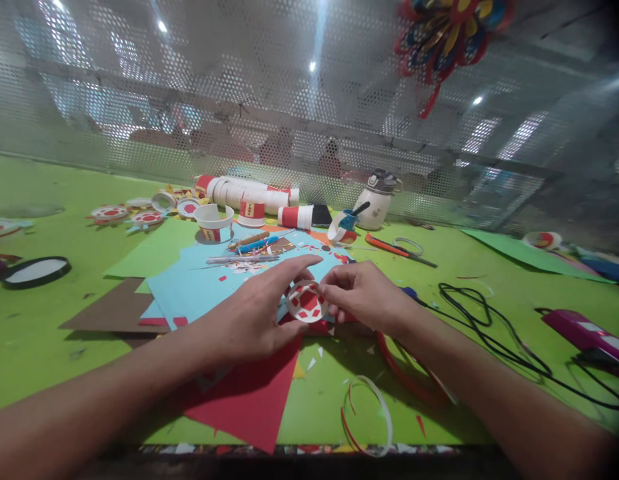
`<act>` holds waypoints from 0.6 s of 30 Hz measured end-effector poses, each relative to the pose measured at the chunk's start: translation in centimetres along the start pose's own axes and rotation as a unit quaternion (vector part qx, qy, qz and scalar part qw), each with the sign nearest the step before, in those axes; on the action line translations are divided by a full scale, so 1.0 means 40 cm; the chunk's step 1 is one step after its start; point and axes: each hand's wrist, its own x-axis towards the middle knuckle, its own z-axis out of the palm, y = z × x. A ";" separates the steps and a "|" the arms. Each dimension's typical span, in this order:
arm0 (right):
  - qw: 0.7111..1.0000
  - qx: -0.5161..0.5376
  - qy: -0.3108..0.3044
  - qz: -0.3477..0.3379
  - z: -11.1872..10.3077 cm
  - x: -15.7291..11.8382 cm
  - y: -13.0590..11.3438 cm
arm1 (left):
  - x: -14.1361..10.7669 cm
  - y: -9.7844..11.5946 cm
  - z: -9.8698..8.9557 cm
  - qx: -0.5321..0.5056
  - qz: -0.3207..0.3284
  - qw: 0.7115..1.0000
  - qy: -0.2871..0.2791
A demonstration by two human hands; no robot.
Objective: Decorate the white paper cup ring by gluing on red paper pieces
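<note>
Between my two hands is a small white paper cup base (308,301) with a red pattern of pieces on its round face. My left hand (262,303) curves round its left side, thumb below and fingers above. At its right rim, my right hand (356,293) pinches with thumb and forefinger; whether a small piece is in that pinch I cannot tell. Light blue paper (189,283) lies just behind the hands, and red paper (254,393) lies beneath and in front of them.
Cut paper cups (214,223) and finished discs (109,213) stand at the back left. Pens (259,245), an orange craft knife (399,250) and a white jug (375,203) lie or stand beyond. A black cable (494,333) and magenta device (584,337) are on the right.
</note>
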 end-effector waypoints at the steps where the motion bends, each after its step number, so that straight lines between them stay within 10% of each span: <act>1: 1.000 0.001 0.000 0.002 0.000 0.001 0.001 | 0.000 -0.003 0.000 -0.005 -0.001 1.000 -0.002; 18: 0.984 -0.092 0.103 -0.114 -0.074 0.023 0.020 | 0.021 -0.046 -0.013 0.019 -0.011 0.999 0.035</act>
